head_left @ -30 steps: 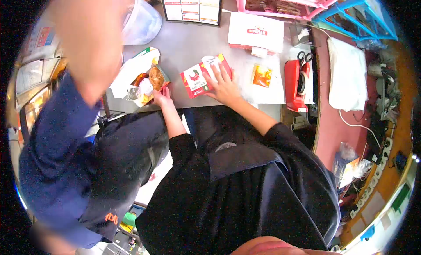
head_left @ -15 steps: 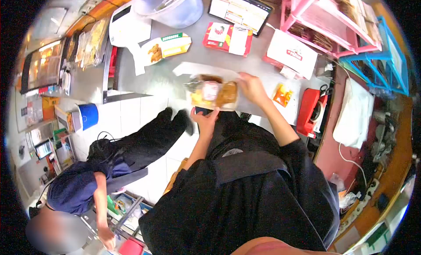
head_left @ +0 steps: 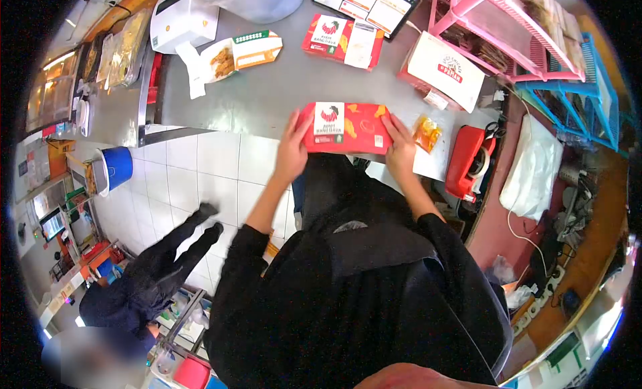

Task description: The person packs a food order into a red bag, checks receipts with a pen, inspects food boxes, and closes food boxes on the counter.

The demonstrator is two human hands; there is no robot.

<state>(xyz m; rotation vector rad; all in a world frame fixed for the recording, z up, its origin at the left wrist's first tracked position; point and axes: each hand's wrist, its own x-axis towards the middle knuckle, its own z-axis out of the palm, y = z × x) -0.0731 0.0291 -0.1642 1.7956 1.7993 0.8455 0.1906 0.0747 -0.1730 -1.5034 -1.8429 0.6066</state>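
Note:
A closed red food box [head_left: 361,129] with a white printed panel is held level at the counter's front edge. My left hand [head_left: 292,147] grips its left end, fingers on the side and top. On the box's right end is my right hand [head_left: 400,148], closed round the corner. Just right of that hand lies a small packet of orange-red sauce [head_left: 426,133] on white paper. Farther back stands a second red box [head_left: 342,41] with a paper slip on it. An open carton with fried food [head_left: 224,60] lies at the back left.
Behind are a tablet [head_left: 368,6], a white-topped box [head_left: 445,69], a translucent tub [head_left: 257,2] and a white machine [head_left: 184,21]. Pink racks [head_left: 505,34] and a red tape dispenser [head_left: 468,163] stand right. Another person [head_left: 127,295] stands at the lower left, away from the counter.
The opened box of food between my hands is now closed, its red lid facing up. The other person has moved farther away. The view has shifted slightly.

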